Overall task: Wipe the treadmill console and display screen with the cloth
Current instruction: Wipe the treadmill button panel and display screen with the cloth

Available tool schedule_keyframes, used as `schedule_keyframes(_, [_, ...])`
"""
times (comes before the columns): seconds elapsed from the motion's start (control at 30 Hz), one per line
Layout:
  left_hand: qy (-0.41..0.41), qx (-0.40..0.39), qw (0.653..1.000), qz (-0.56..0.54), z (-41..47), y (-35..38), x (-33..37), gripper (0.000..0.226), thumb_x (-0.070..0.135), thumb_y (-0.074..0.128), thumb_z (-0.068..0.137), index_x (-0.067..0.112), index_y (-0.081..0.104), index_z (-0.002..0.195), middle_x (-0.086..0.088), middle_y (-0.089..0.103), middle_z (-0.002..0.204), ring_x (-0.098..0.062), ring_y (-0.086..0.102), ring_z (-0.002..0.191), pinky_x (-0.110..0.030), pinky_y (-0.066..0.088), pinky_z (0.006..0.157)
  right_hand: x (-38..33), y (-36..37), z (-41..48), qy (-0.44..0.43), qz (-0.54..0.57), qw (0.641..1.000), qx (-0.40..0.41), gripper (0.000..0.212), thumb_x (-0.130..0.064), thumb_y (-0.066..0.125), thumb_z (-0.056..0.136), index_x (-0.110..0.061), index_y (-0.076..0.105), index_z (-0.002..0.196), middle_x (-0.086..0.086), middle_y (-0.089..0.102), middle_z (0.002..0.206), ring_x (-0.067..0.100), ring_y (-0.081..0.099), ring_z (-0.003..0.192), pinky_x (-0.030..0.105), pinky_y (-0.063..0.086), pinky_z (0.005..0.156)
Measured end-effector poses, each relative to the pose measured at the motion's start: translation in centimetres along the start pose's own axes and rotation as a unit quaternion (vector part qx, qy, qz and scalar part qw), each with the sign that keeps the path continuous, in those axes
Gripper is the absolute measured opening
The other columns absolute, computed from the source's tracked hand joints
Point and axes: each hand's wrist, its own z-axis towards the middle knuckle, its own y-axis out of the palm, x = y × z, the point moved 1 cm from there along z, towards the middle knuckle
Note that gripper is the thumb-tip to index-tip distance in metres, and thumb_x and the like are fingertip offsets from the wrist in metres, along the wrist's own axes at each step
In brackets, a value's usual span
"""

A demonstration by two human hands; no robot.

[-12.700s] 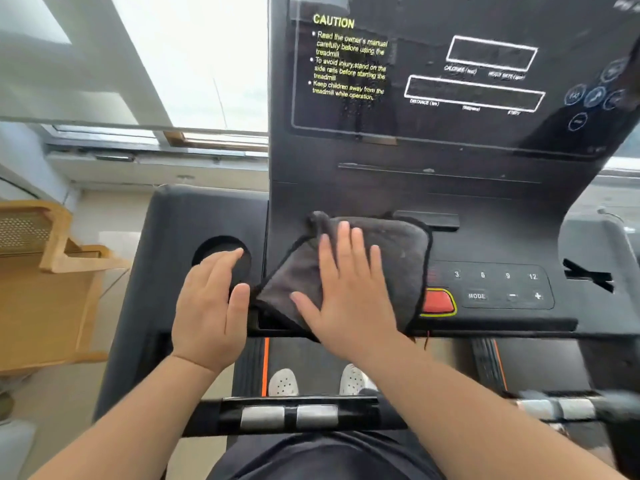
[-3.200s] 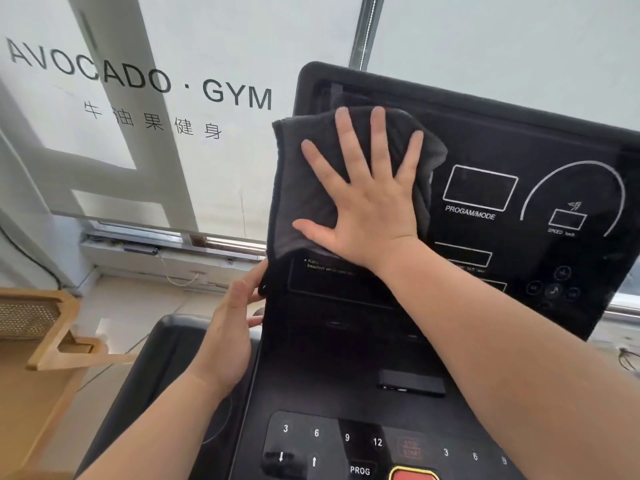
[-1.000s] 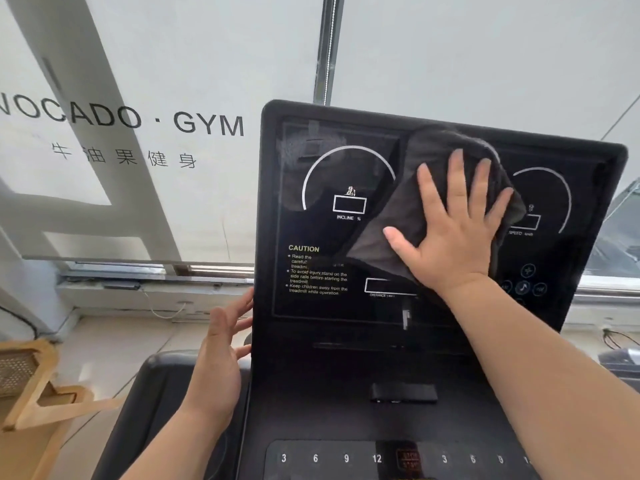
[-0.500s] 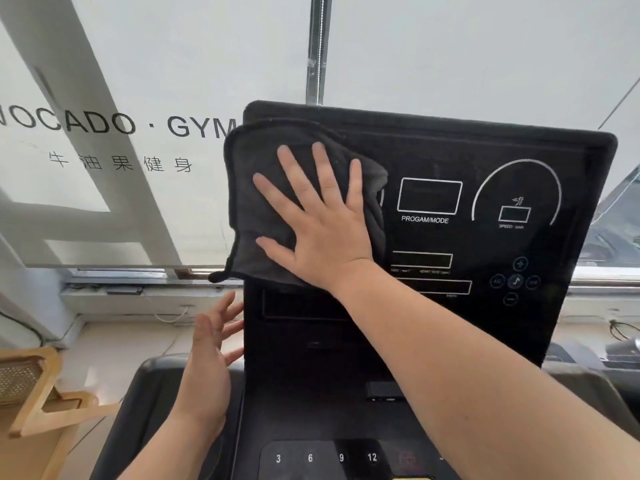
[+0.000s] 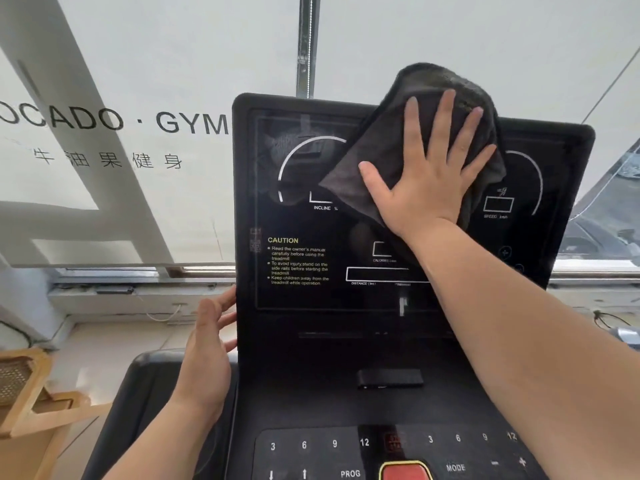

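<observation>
Currently: right hand flat, fingers spread wide, pressing cloth against display screen, upper middle of frame. Cloth is dark grey, plush and bunched; its top fold sticks up past the screen's top edge. Left hand loose, fingers straight, at the screen panel's left edge, lower left. Screen black and glossy: white arcs, INCLINE and SPEED labels, yellow CAUTION text. Console below it is matte black, with number keys and red button at bottom edge. Behind: frosted window with GYM lettering, wooden furniture in lower left corner.
</observation>
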Motion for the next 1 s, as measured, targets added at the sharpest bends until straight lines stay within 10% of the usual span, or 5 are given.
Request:
schedule_keyframes(0.23, [0.001,0.004,1.0,0.012,-0.4,0.2,0.0,0.071,0.075,0.014,0.089,0.042,0.06,0.132,0.029,0.063,0.129,0.009,0.055,0.12,-0.036,0.04,0.099,-9.3,1.1,-2.5,-0.179,-0.013,0.984,-0.009,0.088,-0.082,0.032,0.091,-0.037,0.013,0.165,0.006,0.004,0.174,0.045,-0.002,0.157,0.075,-0.002,0.118])
schedule_keyframes(0.47, [0.008,0.035,0.999,-0.015,-0.5,0.4,-0.9,0.093,0.099,0.027,0.069,0.039,0.055,0.135,0.019,0.065,0.131,0.004,0.057,0.121,-0.036,0.042,0.098,-2.5,4.4,-11.9,-0.302,-0.007,0.953,-0.013,0.085,-0.076,0.056,0.086,-0.04,0.033,0.16,0.0,0.02,0.171,0.037,0.016,0.157,0.071,0.006,0.121])
schedule_keyframes(0.6, [0.022,0.041,0.998,0.037,-0.8,1.4,0.0,0.052,0.071,0.024,0.097,0.045,0.054,0.131,0.023,0.061,0.129,0.012,0.055,0.118,-0.028,0.044,0.104,4.1,4.1,-12.0,-0.28,-0.036,0.959,-0.015,0.091,-0.078,0.06,0.081,-0.037,0.036,0.158,0.002,0.02,0.17,0.042,0.019,0.155,0.075,0.011,0.119])
schedule_keyframes(0.83, [0.145,0.052,0.937,0.315,-0.8,2.2,1.3,0.08,0.066,0.021,0.092,0.019,0.032,0.155,0.003,0.036,0.159,-0.013,0.024,0.149,-0.04,0.018,0.125,4.0,0.4,-2.3,-0.048,-0.041,0.998,-0.031,0.099,-0.086,0.038,0.085,-0.033,0.013,0.164,0.013,-0.003,0.173,0.054,-0.004,0.154,0.08,0.001,0.116])
schedule_keyframes(1.0, [0.129,0.066,0.933,0.329,-1.4,3.7,1.3,0.093,0.071,0.019,0.087,0.015,0.018,0.16,0.002,0.019,0.168,-0.009,0.009,0.154,-0.024,0.004,0.122,-1.2,0.6,-2.0,-0.082,-0.022,0.996,-0.023,0.098,-0.087,0.033,0.086,-0.036,0.007,0.165,0.01,-0.003,0.174,0.052,-0.006,0.155,0.078,0.0,0.116])
